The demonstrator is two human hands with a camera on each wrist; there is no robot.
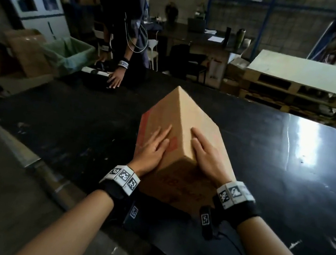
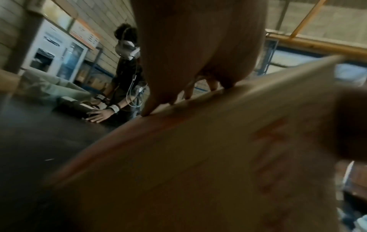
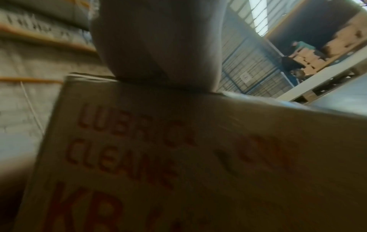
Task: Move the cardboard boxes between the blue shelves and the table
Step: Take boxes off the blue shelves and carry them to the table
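Observation:
A brown cardboard box [image 1: 187, 119] with red print is tilted on one edge over the black table [image 1: 67, 117]. My left hand [image 1: 152, 146] presses flat on its left face with straight fingers. My right hand [image 1: 204, 154] presses flat on its right face. In the left wrist view the left hand's fingers [image 2: 188, 55] lie along the box [image 2: 198, 157]. In the right wrist view the palm [image 3: 158, 47] rests on the printed box [image 3: 198, 157]. The box's underside is hidden.
Another person [image 1: 124, 13] stands at the table's far left, one hand [image 1: 114, 79] flat on a dark object. A green-lined bin [image 1: 69, 53] and a cardboard box [image 1: 24, 51] sit left. Stacked pallets [image 1: 297, 89] stand right, a desk [image 1: 201, 37] behind.

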